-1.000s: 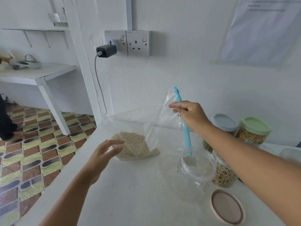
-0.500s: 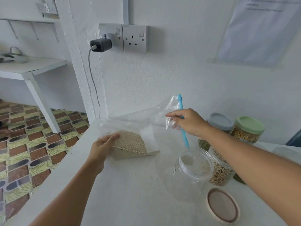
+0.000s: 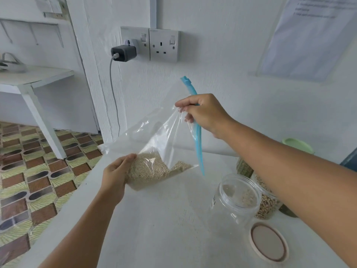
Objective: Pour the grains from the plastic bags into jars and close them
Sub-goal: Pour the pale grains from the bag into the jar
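A clear plastic bag [image 3: 162, 140] of pale grains [image 3: 148, 169] hangs above the white counter [image 3: 164, 229], left of an open clear jar [image 3: 236, 198]. The right hand [image 3: 204, 113] pinches the bag's top by its blue zip strip [image 3: 198, 140]; the left hand [image 3: 116, 175] grips the grain-filled bottom corner. A loose lid [image 3: 268, 243] lies just beside the jar, with filled jars [image 3: 267, 202] behind.

White plastered wall [image 3: 222, 64]. Double socket [image 3: 149, 44] on it; dark charger [image 3: 123, 53] plugged into left outlet, grey cable [image 3: 114, 97] hanging down. Paper sheet [image 3: 309, 35] upper right, text too blurred to read. White pillar [image 3: 90, 74] left. Patterned tile floor [image 3: 38, 171], brown and green. White side table [image 3: 36, 78], shelf [image 3: 34, 21] above. White counter [image 3: 164, 229]. Even light, possibly daylight.
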The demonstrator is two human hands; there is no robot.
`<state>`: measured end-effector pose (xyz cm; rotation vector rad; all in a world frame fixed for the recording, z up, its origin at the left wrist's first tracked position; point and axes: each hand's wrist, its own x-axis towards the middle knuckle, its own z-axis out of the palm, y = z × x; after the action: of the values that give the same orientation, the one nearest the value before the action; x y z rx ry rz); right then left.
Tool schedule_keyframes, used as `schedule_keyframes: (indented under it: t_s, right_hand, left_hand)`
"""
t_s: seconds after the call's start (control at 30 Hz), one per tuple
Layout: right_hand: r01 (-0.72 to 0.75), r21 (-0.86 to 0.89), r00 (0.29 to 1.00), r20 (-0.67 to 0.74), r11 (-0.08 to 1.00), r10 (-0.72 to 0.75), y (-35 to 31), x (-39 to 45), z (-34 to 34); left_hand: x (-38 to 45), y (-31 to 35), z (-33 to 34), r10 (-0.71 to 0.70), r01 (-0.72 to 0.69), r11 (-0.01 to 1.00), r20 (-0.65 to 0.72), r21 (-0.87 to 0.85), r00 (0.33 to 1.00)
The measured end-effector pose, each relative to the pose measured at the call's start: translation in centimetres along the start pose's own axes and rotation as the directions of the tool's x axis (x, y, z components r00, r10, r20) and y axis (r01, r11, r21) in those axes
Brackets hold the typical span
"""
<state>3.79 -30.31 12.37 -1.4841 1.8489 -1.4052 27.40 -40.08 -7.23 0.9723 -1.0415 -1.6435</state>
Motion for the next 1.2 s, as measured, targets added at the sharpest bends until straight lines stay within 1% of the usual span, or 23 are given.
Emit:
schedule_keyframes:
  t_s: [0.13,0.3,0.37,0.43,0.53,0.63,0.73,0.87,1.0,1.2]
  right_hand:
    - [0.005,0.044,1.0,-0.028,0.999,-0.004,-1.4,-0.6,-0.7]
    - [0.002,0.012,1.0,-0.025,1.0,-0.002,-1.8,-2.5,-1.7]
    - [0.001,0.012,1.0,-0.028,1.0,-0.001,-2.1,-3.4,-2.9]
    - [0.002,0.036,1.0,-0.028,0.999,-0.001,-2.4,-4.2,-4.3]
    - [0.003,0.055,1.0,-0.029,0.998,-0.002,-2.4,-5.0,-6.1]
    - [0.014,0.077,1.0,-0.029,0.997,-0.012,-2.0,-5.6,-7.0]
    - [0.029,0.11,1.0,-0.002,0.993,-0.029,-1.8,-6.3,-7.8]
    - [0.072,0.055,0.996,0.039,0.996,-0.074,-1.3,-7.1,-8.7]
    - [0.103,0.102,0.993,0.039,0.989,-0.107,-0.9,-7.5,-9.8]
    - [0.11,0.154,0.993,0.024,0.982,-0.115,-0.5,-7.6,-10.1]
  left_hand:
    - [-1.3,0.9,-0.2,-0.011,0.016,0.999,0.115,-0.04,0.993]
    - [-2.6,1.9,-0.1,-0.002,0.008,0.999,0.132,-0.044,0.991]
    - [-2.8,2.8,-0.3,0.016,-0.007,0.999,0.167,-0.054,0.986]
    - [-2.8,4.2,-0.5,0.048,-0.043,0.999,0.231,-0.03,0.972]
    - [-3.4,6.2,0.0,0.055,-0.063,0.998,0.278,0.019,0.959]
    - [-4.3,7.7,0.7,0.08,-0.096,0.994,0.261,0.048,0.962]
    - [-5.2,8.7,1.4,0.109,-0.128,0.988,0.201,0.086,0.973]
    - [-6.0,10.2,2.3,0.105,-0.117,0.988,0.119,0.103,0.987]
    - [-6.8,11.6,3.0,0.118,-0.134,0.98,0.109,0.15,0.987]
    - [-8.1,13.3,4.2,0.116,-0.12,0.974,0.035,0.194,0.993]
